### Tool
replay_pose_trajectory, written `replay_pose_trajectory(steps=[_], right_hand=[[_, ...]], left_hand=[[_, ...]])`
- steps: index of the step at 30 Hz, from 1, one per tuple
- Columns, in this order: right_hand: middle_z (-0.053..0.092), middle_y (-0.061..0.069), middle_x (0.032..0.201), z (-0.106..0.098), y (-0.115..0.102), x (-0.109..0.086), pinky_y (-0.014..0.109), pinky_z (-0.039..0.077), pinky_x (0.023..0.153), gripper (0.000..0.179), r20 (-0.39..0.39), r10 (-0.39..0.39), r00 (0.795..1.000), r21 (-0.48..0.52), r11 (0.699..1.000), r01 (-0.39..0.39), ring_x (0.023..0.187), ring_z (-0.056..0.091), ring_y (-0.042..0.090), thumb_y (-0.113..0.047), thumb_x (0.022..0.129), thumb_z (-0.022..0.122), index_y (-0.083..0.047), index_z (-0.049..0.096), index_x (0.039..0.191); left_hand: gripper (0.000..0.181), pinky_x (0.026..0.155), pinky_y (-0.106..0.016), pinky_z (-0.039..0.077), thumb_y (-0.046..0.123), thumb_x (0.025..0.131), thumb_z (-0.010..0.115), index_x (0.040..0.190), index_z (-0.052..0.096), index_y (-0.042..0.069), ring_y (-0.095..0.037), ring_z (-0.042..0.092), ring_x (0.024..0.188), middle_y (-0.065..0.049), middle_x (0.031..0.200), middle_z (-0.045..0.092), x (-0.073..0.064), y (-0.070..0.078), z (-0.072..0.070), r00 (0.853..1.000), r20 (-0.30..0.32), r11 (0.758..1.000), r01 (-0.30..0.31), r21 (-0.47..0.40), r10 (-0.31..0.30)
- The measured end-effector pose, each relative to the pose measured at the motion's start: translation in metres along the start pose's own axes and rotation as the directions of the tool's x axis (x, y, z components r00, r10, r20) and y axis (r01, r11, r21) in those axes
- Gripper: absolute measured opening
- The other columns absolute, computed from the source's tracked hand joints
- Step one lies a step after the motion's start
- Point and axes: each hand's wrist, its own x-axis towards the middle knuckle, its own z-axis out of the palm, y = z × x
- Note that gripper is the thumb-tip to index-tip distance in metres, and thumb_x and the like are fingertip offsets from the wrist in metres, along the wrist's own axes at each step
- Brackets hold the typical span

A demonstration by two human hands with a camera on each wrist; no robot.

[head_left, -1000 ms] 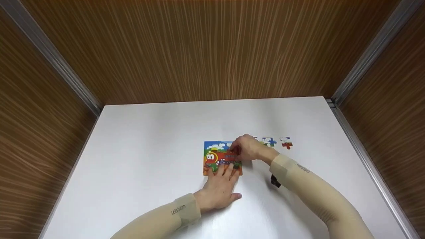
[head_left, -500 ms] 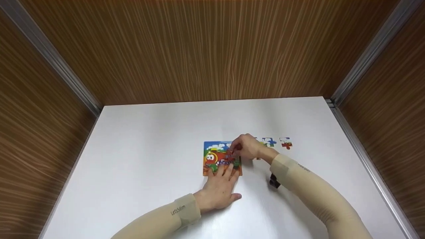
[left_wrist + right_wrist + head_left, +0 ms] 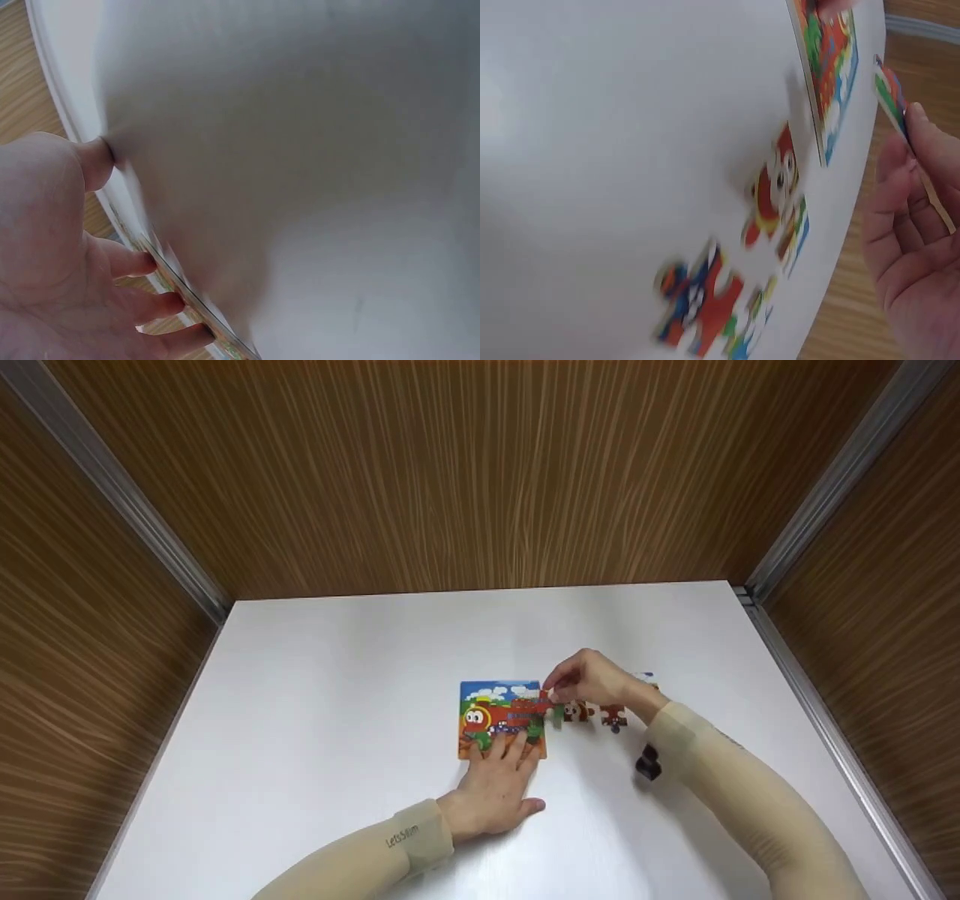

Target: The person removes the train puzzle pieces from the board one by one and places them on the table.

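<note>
A square jigsaw puzzle with a red cartoon train lies on the white table. My left hand rests on its near edge, fingers straight and spread; in the left wrist view the fingertips touch the board's edge. Just off the puzzle's right side, my right hand pinches a red and green puzzle piece between thumb and fingers. The right wrist view shows this puzzle piece raised above the table. To its right lie a loose piece with a cartoon face and a red one.
Another loose piece is partly hidden behind the right wrist. A small black device hangs under that wrist. Wood-patterned walls with metal corner rails enclose the white table at the back and sides.
My right hand has lifted a puzzle piece off the train picture and shifted right with it, uncovering the picture's right part and loose pieces. The left hand has stayed in place.
</note>
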Motion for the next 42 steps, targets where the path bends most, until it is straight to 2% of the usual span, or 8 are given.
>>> replay_pose_trajectory(steps=[4, 12, 17, 21, 28, 36, 42], right_hand=[[0.085, 0.025, 0.108, -0.015, 0.008, -0.013, 0.018, 0.061, 0.073, 0.016, -0.023, 0.008, 1.0, 0.029, 1.0, -0.008, 0.082, 0.071, 0.009, -0.002, 0.098, 0.085, 0.002, 0.086, 0.113], [0.084, 0.025, 0.108, -0.047, 0.027, -0.046, 0.018, 0.06, 0.071, 0.019, -0.065, 0.081, 0.995, 0.009, 0.997, -0.08, 0.083, 0.069, 0.008, -0.002, 0.098, 0.084, 0.004, 0.085, 0.116], [0.084, 0.024, 0.11, -0.066, 0.044, -0.065, 0.02, 0.058, 0.068, 0.02, -0.063, 0.134, 0.989, -0.035, 0.99, -0.136, 0.081, 0.066, 0.009, -0.006, 0.098, 0.085, 0.003, 0.086, 0.116], [0.085, 0.024, 0.112, -0.075, 0.062, -0.079, 0.022, 0.06, 0.069, 0.021, -0.051, 0.195, 0.979, -0.071, 0.978, -0.198, 0.082, 0.066, 0.011, -0.008, 0.098, 0.085, 0.003, 0.086, 0.116], [0.086, 0.019, 0.118, -0.081, 0.083, -0.09, 0.023, 0.051, 0.08, 0.011, -0.054, 0.295, 0.954, -0.171, 0.939, -0.3, 0.096, 0.062, 0.016, -0.007, 0.096, 0.087, -0.003, 0.09, 0.106], [0.086, 0.018, 0.118, -0.078, 0.088, -0.09, 0.03, 0.051, 0.086, 0.006, -0.126, 0.336, 0.933, -0.187, 0.916, -0.355, 0.104, 0.064, 0.025, -0.007, 0.093, 0.09, -0.008, 0.092, 0.1], [0.086, 0.014, 0.111, -0.076, 0.09, -0.093, 0.032, 0.048, 0.088, 0.006, -0.166, 0.328, 0.93, -0.221, 0.906, -0.36, 0.104, 0.062, 0.027, -0.011, 0.092, 0.093, -0.01, 0.092, 0.098]], left_hand=[[0.088, 0.128, -0.075, 0.04, 0.072, 0.11, 0.053, 0.179, 0.033, 0.022, -0.041, 0.033, 0.172, -0.011, 0.188, 0.028, 0.001, 0.0, 0.001, 1.0, 0.009, 1.0, 0.007, -0.008, -0.007], [0.089, 0.129, -0.075, 0.039, 0.073, 0.109, 0.054, 0.179, 0.031, 0.024, -0.041, 0.032, 0.173, -0.009, 0.189, 0.027, -0.001, 0.0, 0.0, 1.0, 0.017, 1.0, 0.015, -0.001, -0.015], [0.089, 0.129, -0.075, 0.04, 0.072, 0.109, 0.055, 0.179, 0.031, 0.024, -0.041, 0.032, 0.173, -0.009, 0.189, 0.028, -0.001, 0.0, 0.001, 1.0, 0.011, 1.0, 0.014, -0.002, -0.014], [0.089, 0.13, -0.075, 0.039, 0.072, 0.109, 0.056, 0.179, 0.031, 0.025, -0.041, 0.03, 0.173, -0.008, 0.189, 0.026, -0.002, 0.0, 0.0, 1.0, 0.018, 1.0, 0.02, -0.016, -0.02], [0.088, 0.131, -0.075, 0.037, 0.072, 0.109, 0.055, 0.18, 0.03, 0.025, -0.04, 0.029, 0.174, -0.008, 0.19, 0.024, 0.0, 0.0, -0.001, 1.0, 0.024, 0.999, 0.018, -0.029, -0.017], [0.087, 0.131, -0.074, 0.038, 0.072, 0.11, 0.053, 0.179, 0.031, 0.025, -0.041, 0.03, 0.174, -0.008, 0.19, 0.024, -0.001, -0.001, 0.0, 1.0, 0.023, 1.0, 0.012, -0.008, -0.012], [0.087, 0.13, -0.074, 0.039, 0.071, 0.11, 0.053, 0.18, 0.03, 0.025, -0.04, 0.03, 0.174, -0.009, 0.19, 0.025, -0.001, -0.001, 0.0, 1.0, 0.021, 1.0, 0.009, -0.007, -0.009]])
